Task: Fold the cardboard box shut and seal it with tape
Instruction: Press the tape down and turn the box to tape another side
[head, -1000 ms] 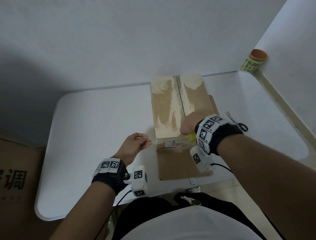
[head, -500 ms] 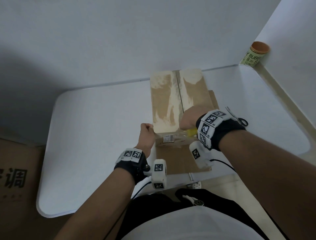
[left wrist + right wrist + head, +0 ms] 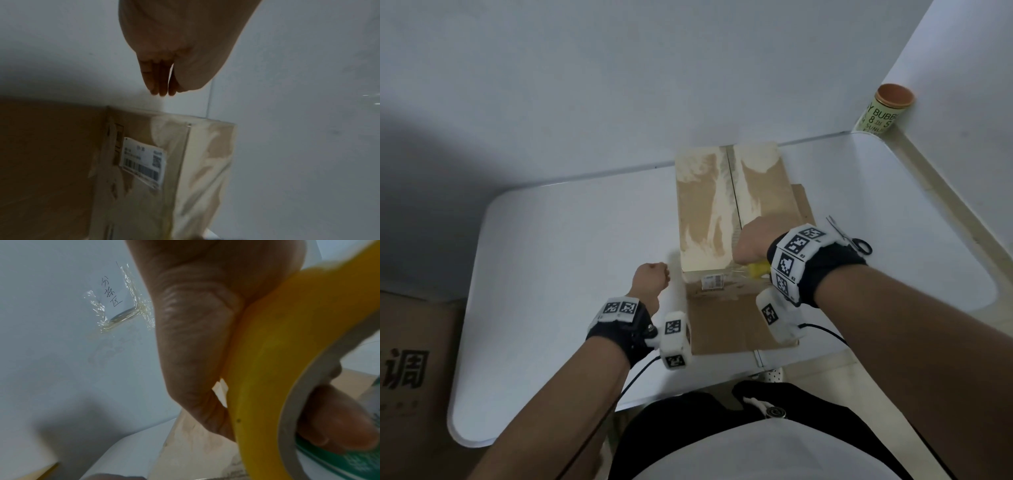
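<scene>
A long cardboard box [image 3: 709, 212] lies on the white table [image 3: 568, 257], its two top flaps folded shut with a seam down the middle. My right hand [image 3: 751, 240] grips a yellow tape roll [image 3: 756, 269] at the near end of the box top; in the right wrist view the thumb presses the roll's [image 3: 277, 369] outer face. My left hand [image 3: 650, 277] is curled into a fist just left of the box's near left corner, apart from it, with nothing seen in it. The left wrist view shows the box's near end [image 3: 195, 162] with a barcode label [image 3: 141, 164].
A flat cardboard flap [image 3: 722, 325] lies on the table in front of the box. Scissors [image 3: 849, 236] lie to the right of my right wrist. A green can [image 3: 887, 109] stands in the far right corner. A brown carton [image 3: 410, 359] stands left of the table.
My left hand has moved forward and right to the box's near left corner and closed into a fist. My right hand has stayed on the tape roll at the near end.
</scene>
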{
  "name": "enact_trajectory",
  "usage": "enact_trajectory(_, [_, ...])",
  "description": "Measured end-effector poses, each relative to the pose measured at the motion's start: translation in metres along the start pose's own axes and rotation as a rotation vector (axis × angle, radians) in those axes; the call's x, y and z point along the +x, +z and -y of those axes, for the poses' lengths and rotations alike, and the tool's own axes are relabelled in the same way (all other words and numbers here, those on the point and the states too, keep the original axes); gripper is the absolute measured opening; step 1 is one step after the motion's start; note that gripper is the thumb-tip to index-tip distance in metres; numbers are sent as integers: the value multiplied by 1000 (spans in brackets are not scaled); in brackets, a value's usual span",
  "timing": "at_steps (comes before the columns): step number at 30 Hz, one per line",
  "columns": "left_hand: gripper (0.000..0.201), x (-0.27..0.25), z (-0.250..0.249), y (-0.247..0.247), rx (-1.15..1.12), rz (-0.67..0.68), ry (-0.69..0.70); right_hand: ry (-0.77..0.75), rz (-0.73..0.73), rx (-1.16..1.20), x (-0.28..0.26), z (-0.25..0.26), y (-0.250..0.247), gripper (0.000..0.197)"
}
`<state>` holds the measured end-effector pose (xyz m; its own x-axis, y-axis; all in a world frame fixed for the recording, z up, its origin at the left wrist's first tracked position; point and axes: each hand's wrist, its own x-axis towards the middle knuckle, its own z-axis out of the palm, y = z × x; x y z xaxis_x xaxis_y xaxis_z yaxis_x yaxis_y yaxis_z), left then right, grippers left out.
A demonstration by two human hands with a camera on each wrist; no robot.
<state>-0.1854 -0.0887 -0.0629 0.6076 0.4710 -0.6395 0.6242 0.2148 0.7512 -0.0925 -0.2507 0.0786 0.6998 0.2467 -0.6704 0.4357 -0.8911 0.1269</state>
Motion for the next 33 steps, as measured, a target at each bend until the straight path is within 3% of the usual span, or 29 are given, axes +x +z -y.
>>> enact_trajectory(3, [32, -26, -16, -2, -119, 127, 42, 15, 81, -10, 19, -1, 0, 25])
enact_trajectory(5, [39, -37, -27, 9, -35, 198, 93, 0, 80, 5, 11, -1, -2, 27])
enact_trajectory(9, [77, -45, -40, 36, 270, 235, 217, -5, 8, 44, -18, 3, -8, 26])
enact_trajectory(13, [66, -44, -39, 45, 199, 260, 185, 3, 20, 68, -13, -3, -6, 23])
enact_trajectory(15, [72, -38, -42, 40, 228, 282, 198, -5, 33, 103, -17, -8, -7, 40])
enact_trajectory(18, [66, -37, -64, 29, 694, 122, 501, -31, 59, 134, -24, -15, -10, 53])
enact_trajectory(19, [58, -42, -76, 29, 820, 155, 640, -40, 89, 142, -27, -17, -12, 54])
enact_trajectory(21, [45, -49, -94, 36, 1046, 425, 777, -96, 115, 127, -33, -22, -16, 54])
enact_trajectory(22, [44, -50, -98, 44, 1172, 537, 782, -118, 113, 109, -35, -24, -15, 55])
enact_trajectory(24, [49, -52, -100, 61, 1396, 607, 771, -145, 99, 92, -36, -28, -14, 62])
enact_trajectory(27, [49, -55, -103, 85, 1560, 558, 796, -144, 83, 130, -37, -36, -7, 71])
enact_trajectory(30, [34, -53, -109, 96, 1626, 558, 785, -115, 134, 150, -40, -50, -6, 75])
enact_trajectory(33, [33, -54, -113, 106, 1717, 552, 717, -117, 236, 173, -44, -55, -5, 63])
